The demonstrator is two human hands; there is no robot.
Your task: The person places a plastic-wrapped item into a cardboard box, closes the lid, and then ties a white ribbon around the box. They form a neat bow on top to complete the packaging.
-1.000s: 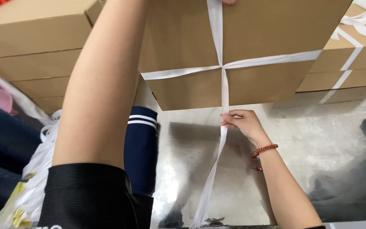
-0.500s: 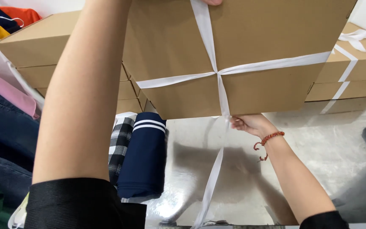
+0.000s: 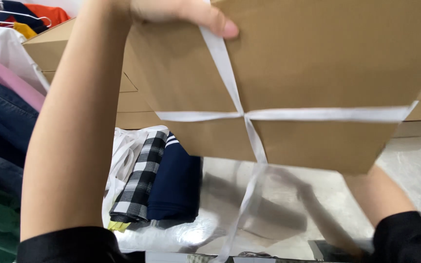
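While the left hand point(image 3: 181, 12) clamps the top edge of the box point(image 3: 317, 73), thumb pressed on the white ribbon point(image 3: 230, 78), the box hangs tilted above the shiny bench point(image 3: 293, 209). Ribbon crosses its face and trails down loose. Only the right forearm shows under the box; its grip cannot be told. Folded clothes point(image 3: 162, 180) lie left.

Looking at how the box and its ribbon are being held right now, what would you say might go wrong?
1. The left hand grips the cardboard box only at its top edge, thumb on the white strap; the tilted box might slip.
2. The right hand is hidden behind the box, so its support cannot be judged.
3. The strap's loose tail hangs down toward the shiny table and could snag or pull the crossing off centre.
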